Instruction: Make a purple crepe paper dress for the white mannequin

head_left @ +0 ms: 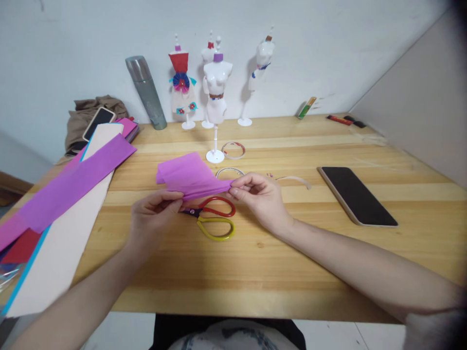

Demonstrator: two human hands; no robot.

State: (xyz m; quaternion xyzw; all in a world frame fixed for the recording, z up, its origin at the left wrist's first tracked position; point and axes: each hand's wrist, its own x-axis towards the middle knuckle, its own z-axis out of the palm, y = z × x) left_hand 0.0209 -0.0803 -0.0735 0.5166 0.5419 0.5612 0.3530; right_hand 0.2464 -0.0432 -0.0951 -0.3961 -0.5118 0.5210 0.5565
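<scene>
A piece of purple crepe paper [188, 172] stretches between my two hands above the table, its near edge gathered into narrow folds. My left hand [153, 216] pinches the lower left of that edge. At the other end, my right hand [260, 197] grips the gathered corner between thumb and fingers. Beneath the paper lie scissors [218, 228] with one red and one yellow handle; their blades are mostly hidden by the left hand and paper. Just behind stands a white mini mannequin [218, 80] with a purple neck band and a brown waist band.
Several more small mannequins, one in a red-topped dress [179, 63], stand along the wall beside a grey bottle [148, 92]. Tape rings [233, 150] lie mid-table. A phone [357, 196] rests at right, a glue stick [307, 108] behind. Purple and white paper strips [78, 182] cover the left side.
</scene>
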